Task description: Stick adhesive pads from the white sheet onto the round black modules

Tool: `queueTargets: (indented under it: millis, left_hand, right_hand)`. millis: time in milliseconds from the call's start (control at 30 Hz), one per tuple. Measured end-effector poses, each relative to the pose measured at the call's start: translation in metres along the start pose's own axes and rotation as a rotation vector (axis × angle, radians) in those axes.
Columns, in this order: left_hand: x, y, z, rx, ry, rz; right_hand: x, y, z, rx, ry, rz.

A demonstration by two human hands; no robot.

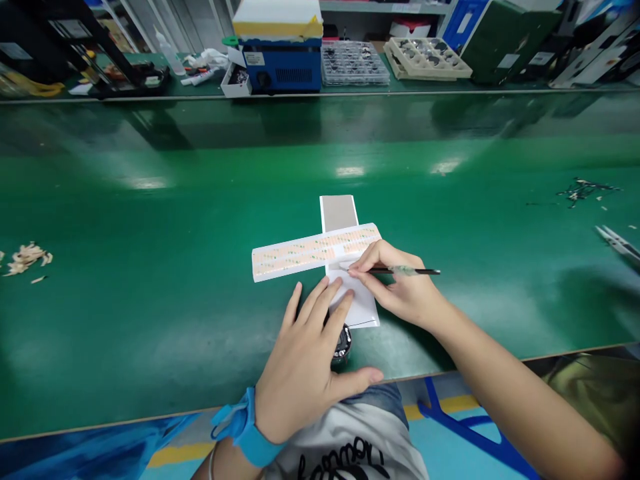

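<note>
My right hand (400,280) pinches a slim dark pen-like tool (423,271). Its pale, thin tip points left, over the upper part of a white sheet (363,310). I cannot make out the tip's exact kind. My left hand (305,353) is spread open, fingertips at the sheet's left side, a blue strap round the wrist. Across the top of the sheet lies a long white strip with rows of small peach-coloured stickers (287,257). Behind that strip, a grey rectangle with white edges (339,213) sticks out. A round black object (343,347) is partly hidden under my left hand.
Pale scraps (27,259) lie at the far left of the green table (150,320). Thin dark pieces (583,190) and a pair of pliers-like metal tips (617,241) are at the right. Along the back stand a blue box (285,70) and compartment trays (355,63).
</note>
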State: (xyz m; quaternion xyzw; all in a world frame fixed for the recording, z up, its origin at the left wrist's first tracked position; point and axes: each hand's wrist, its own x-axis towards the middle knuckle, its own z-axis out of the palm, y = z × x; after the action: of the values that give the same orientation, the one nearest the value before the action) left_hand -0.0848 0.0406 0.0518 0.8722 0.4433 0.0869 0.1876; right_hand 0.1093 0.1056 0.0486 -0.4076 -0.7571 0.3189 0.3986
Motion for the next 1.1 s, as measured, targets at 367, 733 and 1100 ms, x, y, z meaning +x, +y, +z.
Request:
queueTargets:
  millis: [367, 733, 1100]
  left_hand:
    - [-0.001, -0.001, 0.001, -0.042, 0.008, -0.012]
    - [0.011, 0.007, -0.008, -0.009, 0.138, -0.11]
    - [0.015, 0.007, -0.006, 0.138, 0.149, -0.088]
  right_hand:
    - [0.013, 0.011, -0.012, 0.552, 0.052, 0.419]
    - [0.01, 0.017, -0.008, 0.521, 0.002, 0.447]
    - [-0.021, -0.003, 0.007, 0.284, 0.218, 0.28]
